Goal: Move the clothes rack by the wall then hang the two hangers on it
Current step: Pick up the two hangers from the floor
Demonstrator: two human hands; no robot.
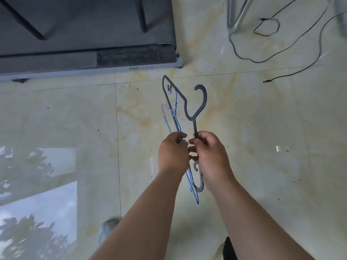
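Observation:
Both of my hands are held close together over the tiled floor, each closed on a hanger. My left hand [172, 152] grips a thin blue wire hanger [176, 124], which runs up past my fingers and down below my wrist. My right hand [210, 154] holds a dark grey plastic hanger [201, 104] by its bar, its hook curving up and to the right. The two hangers overlap and partly cross each other. A silver metal tube frame [237, 17], possibly the clothes rack's foot, shows at the top right.
A dark treadmill [90, 59] with a grey end rail fills the top left. Black cables [266, 27] loop over the floor at the top right, one loose end [266, 81] lying near the middle right. My feet [109, 229] show at the bottom edge.

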